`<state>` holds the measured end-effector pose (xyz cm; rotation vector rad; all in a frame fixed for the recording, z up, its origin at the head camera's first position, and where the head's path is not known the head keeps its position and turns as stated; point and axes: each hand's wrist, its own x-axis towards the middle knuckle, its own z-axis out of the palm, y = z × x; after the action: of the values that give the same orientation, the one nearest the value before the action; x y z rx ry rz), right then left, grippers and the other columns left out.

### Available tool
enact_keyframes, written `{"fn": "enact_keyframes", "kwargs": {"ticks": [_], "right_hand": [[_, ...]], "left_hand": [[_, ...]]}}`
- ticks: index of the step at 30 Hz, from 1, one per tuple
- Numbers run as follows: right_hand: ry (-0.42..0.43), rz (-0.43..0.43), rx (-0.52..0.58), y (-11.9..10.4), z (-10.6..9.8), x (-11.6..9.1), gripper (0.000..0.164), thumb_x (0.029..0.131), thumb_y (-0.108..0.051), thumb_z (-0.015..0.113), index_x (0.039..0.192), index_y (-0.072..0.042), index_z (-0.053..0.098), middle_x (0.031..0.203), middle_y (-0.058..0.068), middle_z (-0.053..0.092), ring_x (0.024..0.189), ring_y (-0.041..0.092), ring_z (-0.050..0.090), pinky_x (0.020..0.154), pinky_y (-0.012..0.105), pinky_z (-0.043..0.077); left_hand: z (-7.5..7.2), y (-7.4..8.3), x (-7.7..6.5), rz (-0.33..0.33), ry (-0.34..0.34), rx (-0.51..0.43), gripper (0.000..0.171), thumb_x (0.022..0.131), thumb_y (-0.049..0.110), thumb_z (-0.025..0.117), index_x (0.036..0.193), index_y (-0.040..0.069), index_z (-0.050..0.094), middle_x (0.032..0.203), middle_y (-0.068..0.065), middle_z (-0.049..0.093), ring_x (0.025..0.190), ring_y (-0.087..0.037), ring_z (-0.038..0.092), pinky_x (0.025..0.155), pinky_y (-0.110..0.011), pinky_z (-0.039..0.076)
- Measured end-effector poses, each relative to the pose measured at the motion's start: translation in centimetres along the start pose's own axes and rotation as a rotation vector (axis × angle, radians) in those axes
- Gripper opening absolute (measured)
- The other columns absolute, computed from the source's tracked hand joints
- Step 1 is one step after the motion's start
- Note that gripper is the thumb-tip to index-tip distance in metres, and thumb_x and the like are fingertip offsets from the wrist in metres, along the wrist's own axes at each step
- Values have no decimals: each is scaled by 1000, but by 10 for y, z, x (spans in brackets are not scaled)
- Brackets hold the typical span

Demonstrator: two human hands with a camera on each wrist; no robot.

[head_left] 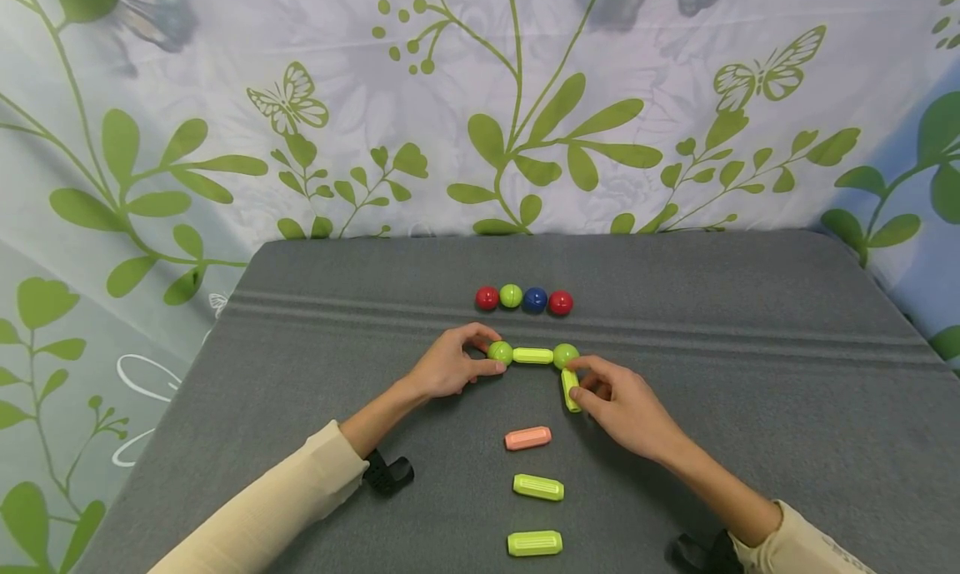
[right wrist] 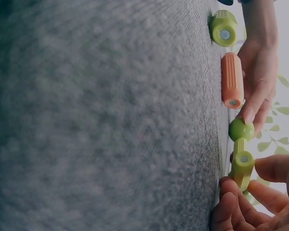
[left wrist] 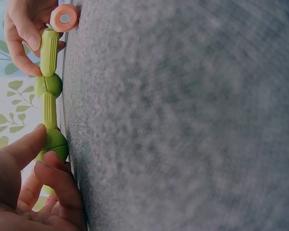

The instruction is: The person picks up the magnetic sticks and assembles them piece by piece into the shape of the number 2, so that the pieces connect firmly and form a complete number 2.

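My left hand (head_left: 452, 363) pinches a green ball (head_left: 500, 353) between thumb and fingers. From that ball a yellow-green magnetic rod (head_left: 533, 356) runs across to a second green ball (head_left: 566, 356). A second yellow-green rod (head_left: 570, 390) meets the right ball and points toward me. My right hand (head_left: 624, 403) pinches this rod, thumb on its side and fingers near the ball. In the right wrist view the free end of the held rod (right wrist: 244, 159) shows a silvery metal disc.
Behind the joined pieces stand a red ball (head_left: 487, 298), a green ball (head_left: 511, 296), a blue ball (head_left: 535, 300) and another red ball (head_left: 560, 303). Nearer me lie an orange rod (head_left: 528, 438) and two yellow-green rods, one middle rod (head_left: 538, 487) and one front rod (head_left: 535, 543), on the grey cloth (head_left: 375, 307).
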<state>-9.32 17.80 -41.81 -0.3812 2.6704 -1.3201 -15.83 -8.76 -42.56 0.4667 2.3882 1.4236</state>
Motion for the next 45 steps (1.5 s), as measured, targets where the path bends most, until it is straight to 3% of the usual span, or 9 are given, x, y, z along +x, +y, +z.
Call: {"fn": "enact_keyframes", "kwargs": {"ticks": [15, 26, 35, 45], "right_hand": [[38, 3, -15, 1, -2, -1, 30, 96, -13, 65, 126, -9, 63, 94, 4, 66, 67, 14, 56, 54, 31, 45], [149, -32, -22, 0, -3, 4, 22, 93, -3, 66, 114, -4, 67, 88, 4, 64, 72, 16, 57, 61, 31, 47], [246, -90, 4, -5, -11, 31, 21, 94, -1, 63, 114, 1, 67, 95, 8, 66, 82, 21, 60, 76, 39, 49], [231, -24, -30, -2, -16, 66, 29, 93, -5, 65, 122, 0, 63, 111, 20, 63, 92, 32, 60, 75, 45, 48]], "left_hand": [[0, -2, -1, -1, 11, -22, 36, 88, 12, 76, 121, 6, 63, 106, -10, 62, 58, -14, 55, 49, -27, 41], [-1, -1, -2, -3, 10, -22, 36, 88, 13, 76, 121, 6, 63, 105, -9, 63, 58, -14, 54, 47, -27, 40], [0, -3, -1, 5, 17, -8, 36, 88, 12, 77, 120, 7, 63, 104, -9, 63, 59, -14, 56, 52, -27, 43], [0, -2, 0, 5, 11, -6, 35, 88, 14, 77, 120, 8, 63, 103, -8, 62, 60, -16, 56, 50, -29, 43]]}}
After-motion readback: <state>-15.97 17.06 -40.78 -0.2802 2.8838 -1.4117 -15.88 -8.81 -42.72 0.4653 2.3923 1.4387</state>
